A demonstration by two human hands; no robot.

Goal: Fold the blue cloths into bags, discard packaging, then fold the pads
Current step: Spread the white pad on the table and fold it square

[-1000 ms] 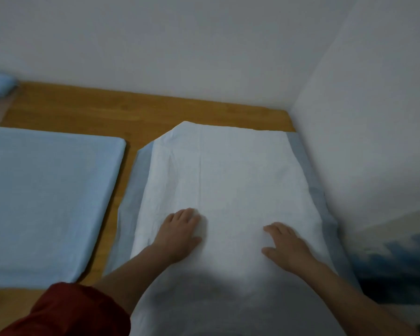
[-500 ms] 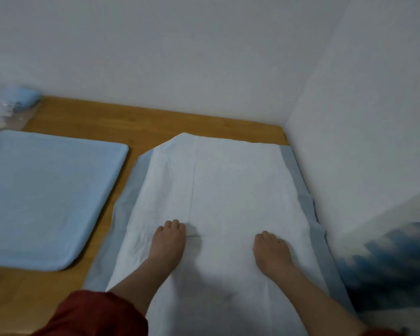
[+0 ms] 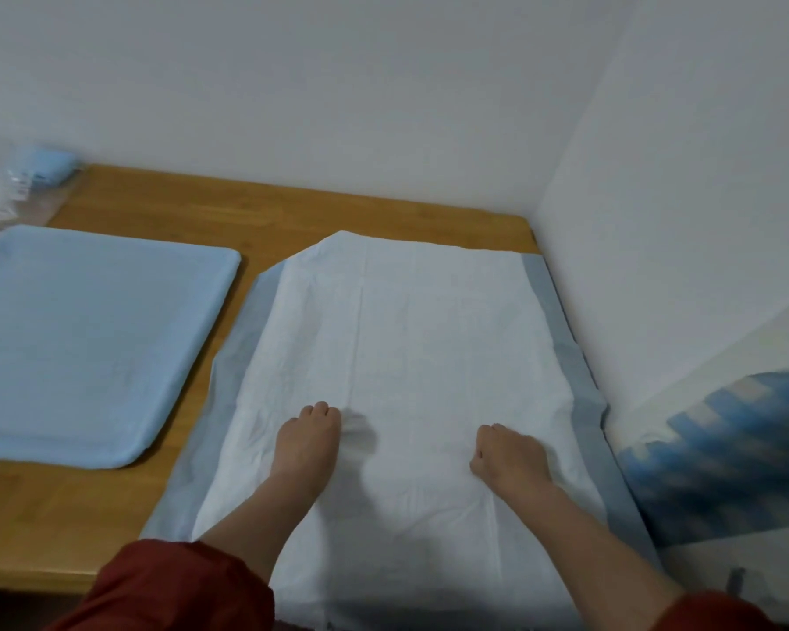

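Flat a second ago, my left hand [image 3: 308,441] and right hand [image 3: 506,457] now sit nearer me, fingers curled tight against the pad [image 3: 429,321]; whether they pinch it, I can't tell.

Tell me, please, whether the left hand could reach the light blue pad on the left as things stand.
Probably yes: the left hand rests on the white pad, and only wooden tabletop separates it from the light blue pad.

Rust-red sleeves [image 3: 169,589] L+R, forearms [image 3: 256,512] bare.
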